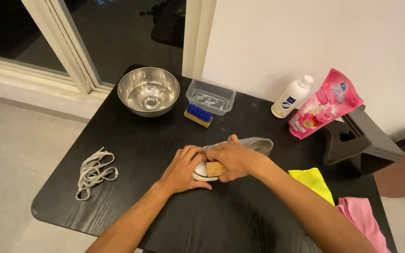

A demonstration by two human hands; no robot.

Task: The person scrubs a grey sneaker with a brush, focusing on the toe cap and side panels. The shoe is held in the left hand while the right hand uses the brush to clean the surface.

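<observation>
Grey shoe (254, 144) at the black surface's (132, 154) centre: our left hand (186, 168) cups its toe, fingers curled on it; our right hand (233, 159) grips a wooden brush (215, 168) against it. Beyond the shoe stand a white bottle (291, 97) and a pink pouch (324, 104).

On the black bench (240, 215), the left hand (183, 169) steadies a grey shoe (254, 144) by its toe while the right hand (233, 159) presses what looks like a wooden brush (215, 168) against it; white laces (92, 172) lie well left of the shoe.
</observation>
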